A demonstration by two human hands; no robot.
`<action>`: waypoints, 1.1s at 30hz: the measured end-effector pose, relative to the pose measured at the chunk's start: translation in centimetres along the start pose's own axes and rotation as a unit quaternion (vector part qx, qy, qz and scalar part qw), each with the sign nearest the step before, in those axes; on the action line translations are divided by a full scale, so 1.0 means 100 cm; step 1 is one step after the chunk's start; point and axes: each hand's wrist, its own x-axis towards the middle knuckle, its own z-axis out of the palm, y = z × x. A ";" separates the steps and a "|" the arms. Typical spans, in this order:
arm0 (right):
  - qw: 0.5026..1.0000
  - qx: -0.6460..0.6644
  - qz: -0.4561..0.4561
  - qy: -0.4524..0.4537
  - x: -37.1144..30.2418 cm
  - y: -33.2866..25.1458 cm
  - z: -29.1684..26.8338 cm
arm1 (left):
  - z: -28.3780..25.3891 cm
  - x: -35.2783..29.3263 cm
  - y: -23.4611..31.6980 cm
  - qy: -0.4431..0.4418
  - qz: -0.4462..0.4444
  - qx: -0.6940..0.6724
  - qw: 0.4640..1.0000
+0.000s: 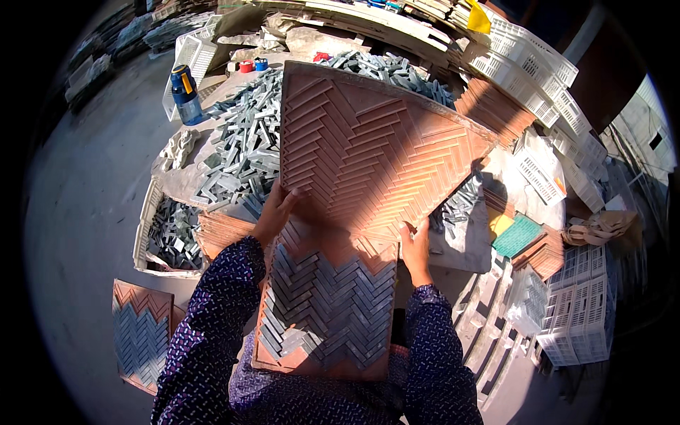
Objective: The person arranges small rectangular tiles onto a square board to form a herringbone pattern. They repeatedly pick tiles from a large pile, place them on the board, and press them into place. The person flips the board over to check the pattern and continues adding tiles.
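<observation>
Between my two hands stands a terracotta-coloured mould tray (379, 134) with herringbone grooves and no pieces in them, tilted up and away from me. My left hand (275, 214) grips its lower left edge, thumb in front and the other fingers mostly hidden behind. My right hand (416, 249) holds its lower right edge. Below it, a second mould tray (368, 370) rests on my lap, laid with grey strip tiles (336, 301) in a zigzag pattern. The held tray's lower end overlaps or meets this one's far end; whether they touch I cannot tell.
Loose grey tile strips (244, 149) heap on the worktable ahead. A white crate (144, 237) of strips stands left, above another filled tray (142, 340). A blue bottle (186, 98) is at far left. Mould trays (492, 110) and white crates (577, 304) are stacked right.
</observation>
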 end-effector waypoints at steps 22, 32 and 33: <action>0.990 0.093 -0.108 0.008 0.049 -0.048 -0.013 | 0.068 0.200 0.030 0.184 -0.130 -0.227 0.947; 0.966 0.166 0.163 -0.116 -0.136 -0.002 -0.032 | 0.071 0.194 0.042 0.054 -0.146 -0.202 0.967; 0.963 0.175 0.175 -0.103 -0.145 -0.001 -0.034 | 0.074 0.192 0.042 0.056 -0.136 -0.193 0.970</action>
